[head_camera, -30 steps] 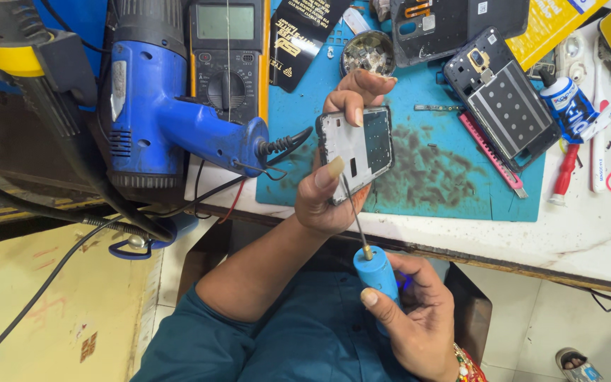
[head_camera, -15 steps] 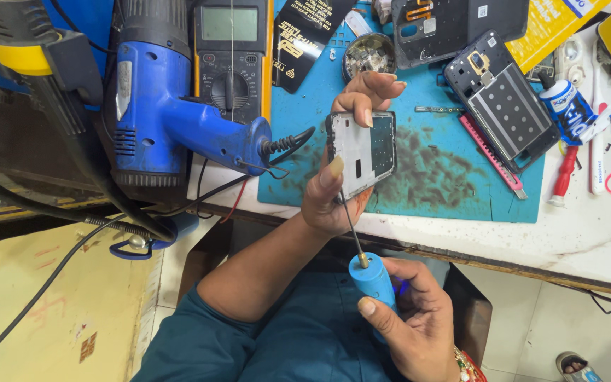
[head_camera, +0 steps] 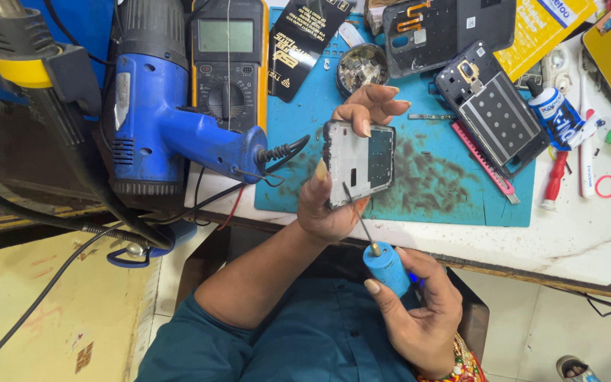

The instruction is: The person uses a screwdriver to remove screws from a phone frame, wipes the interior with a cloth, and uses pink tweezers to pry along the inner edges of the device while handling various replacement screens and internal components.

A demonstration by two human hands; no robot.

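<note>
Blue-handled screwdriver (head_camera: 385,265) gripped in right hand (head_camera: 419,311), tip on phone frame (head_camera: 359,161), pinched by left hand (head_camera: 334,191) above blue mat (head_camera: 433,184) at bench's near edge. Screw work underway; next needs steady tip seating.

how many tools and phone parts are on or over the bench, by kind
Heat gun: 1
Multimeter: 1
Screwdrivers: 2, a blue one in the right hand, a red one on the bench
Phone frames: 2, one held in the left hand, one on the blue mat
Black back cover: 1
Total: 7
</note>
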